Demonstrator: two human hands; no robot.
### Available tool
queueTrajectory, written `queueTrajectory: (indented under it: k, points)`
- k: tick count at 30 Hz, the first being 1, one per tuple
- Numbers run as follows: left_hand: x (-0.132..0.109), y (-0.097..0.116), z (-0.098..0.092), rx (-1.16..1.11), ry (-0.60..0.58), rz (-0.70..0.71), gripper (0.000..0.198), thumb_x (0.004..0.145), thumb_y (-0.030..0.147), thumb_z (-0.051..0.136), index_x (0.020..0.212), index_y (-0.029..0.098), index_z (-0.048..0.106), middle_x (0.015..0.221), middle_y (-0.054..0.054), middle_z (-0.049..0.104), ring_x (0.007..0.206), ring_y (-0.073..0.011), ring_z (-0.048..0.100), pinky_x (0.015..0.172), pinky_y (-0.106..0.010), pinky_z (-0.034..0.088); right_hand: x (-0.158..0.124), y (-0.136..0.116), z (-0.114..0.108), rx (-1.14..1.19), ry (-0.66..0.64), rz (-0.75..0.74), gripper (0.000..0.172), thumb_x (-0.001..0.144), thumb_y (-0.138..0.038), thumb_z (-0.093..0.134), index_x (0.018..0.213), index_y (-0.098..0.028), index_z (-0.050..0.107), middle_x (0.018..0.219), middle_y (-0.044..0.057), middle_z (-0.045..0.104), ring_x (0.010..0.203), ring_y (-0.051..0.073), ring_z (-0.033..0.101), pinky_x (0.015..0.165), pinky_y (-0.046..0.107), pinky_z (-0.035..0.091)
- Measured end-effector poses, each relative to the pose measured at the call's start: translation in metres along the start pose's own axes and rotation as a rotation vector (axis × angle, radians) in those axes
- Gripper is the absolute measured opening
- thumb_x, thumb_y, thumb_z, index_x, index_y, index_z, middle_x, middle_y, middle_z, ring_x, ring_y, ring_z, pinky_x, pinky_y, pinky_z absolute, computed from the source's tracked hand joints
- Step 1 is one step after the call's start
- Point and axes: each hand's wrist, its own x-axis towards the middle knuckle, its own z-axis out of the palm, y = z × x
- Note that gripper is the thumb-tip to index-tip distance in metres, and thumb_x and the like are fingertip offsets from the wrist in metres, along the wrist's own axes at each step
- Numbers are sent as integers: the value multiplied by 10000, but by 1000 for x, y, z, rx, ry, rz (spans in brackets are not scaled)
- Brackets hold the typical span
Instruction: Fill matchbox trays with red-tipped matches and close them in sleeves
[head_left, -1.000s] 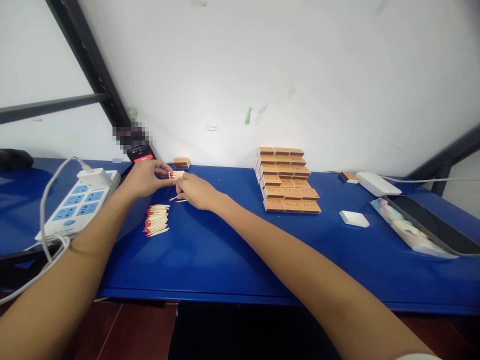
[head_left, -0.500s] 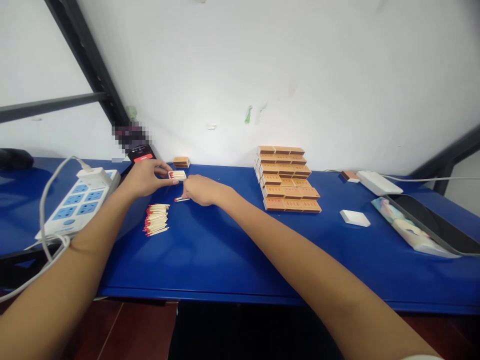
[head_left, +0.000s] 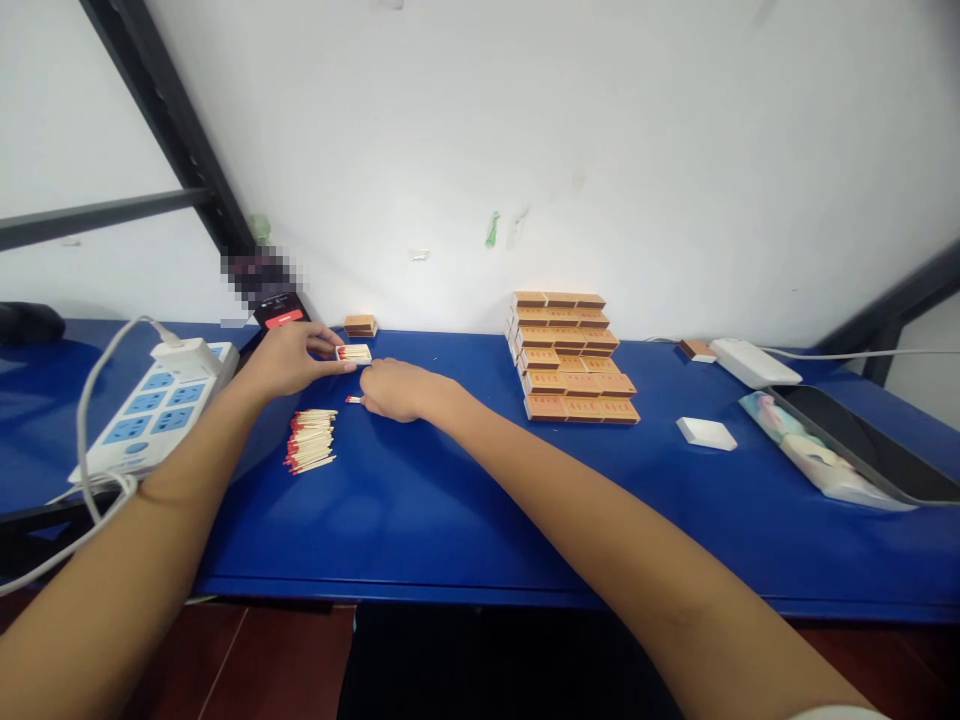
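My left hand (head_left: 289, 358) pinches an open matchbox tray (head_left: 355, 353) with red-tipped matches in it, holding it just above the blue table (head_left: 450, 500). My right hand (head_left: 394, 388) rests on the table beside it, fingers curled over loose matches (head_left: 353, 399) whose red tips stick out to the left. A pile of loose matches (head_left: 311, 439) lies in front of my left hand. A closed matchbox (head_left: 361, 325) sits behind the tray by the wall.
A stepped stack of matchboxes (head_left: 574, 358) stands at centre right. A white power strip (head_left: 154, 408) with cable lies at the left, a phone (head_left: 281, 306) leans on the wall. A white box (head_left: 706, 433), a charger (head_left: 754, 363) and a tray (head_left: 855, 450) lie right.
My right hand left the tray, dropped to the table and closed over the loose matches there. My left hand kept the tray nearly still.
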Motion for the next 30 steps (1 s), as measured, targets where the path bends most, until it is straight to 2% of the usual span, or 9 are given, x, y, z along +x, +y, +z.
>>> queueTrajectory:
  k: [7,12,14,23,30]
  points:
    - [0,3,1,-62,-67,-11,602,548,668,921,918,226,748,962,-95,831,1015,-340,781,911,-411,595,-3,24,-10,8,80,37,289,1090,-261,519,1071,-78,742,1158,222,774,948,282,727,778,339,499]
    - [-2,11,4,-174,-168,36,613,556,624,947,987,226,770,1028,-93,834,1025,-325,785,916,-398,623,-3,30,-13,14,200,65,310,1110,-214,466,1160,-20,703,1243,270,717,1139,315,674,921,371,477]
    - [-3,13,6,-210,-201,67,605,574,604,953,1015,230,777,1054,-96,832,1033,-324,784,932,-411,629,-1,31,-11,24,224,66,298,1107,-210,480,1173,-28,706,1262,257,712,1173,312,660,945,369,473]
    - [-5,14,6,-213,-238,91,559,628,576,943,1035,228,782,1033,-90,835,992,-313,787,925,-420,635,-1,35,-8,95,251,74,204,1038,-178,572,1058,-91,755,1164,190,748,1013,274,697,808,341,485]
    - [-6,20,5,-209,-274,98,546,634,531,951,1046,211,791,1076,-102,828,1024,-321,775,992,-471,617,-4,34,-11,157,307,87,195,1026,-181,564,1078,-109,737,1151,156,746,985,246,686,801,318,463]
